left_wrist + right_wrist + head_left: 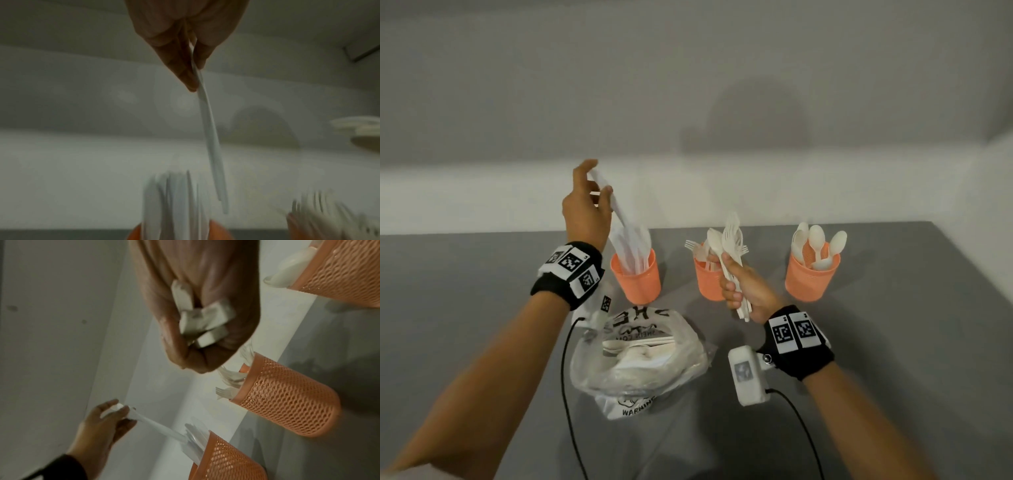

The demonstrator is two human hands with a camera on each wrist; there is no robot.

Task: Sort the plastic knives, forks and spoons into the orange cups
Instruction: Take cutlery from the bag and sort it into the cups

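Grip pinching knife [616,209] handle-top

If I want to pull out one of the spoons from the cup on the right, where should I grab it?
Probably by its bowl, coming from above. The spoons stand handle-down in the right orange cup, so only the rounded bowls stick out over the rim. Pinch one bowl on its flat faces with your fingers and lift straight up.

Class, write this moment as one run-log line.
left hand: pinches white plastic knife over left orange mesh cup | right hand: grips bundle of cutlery | bag: on table
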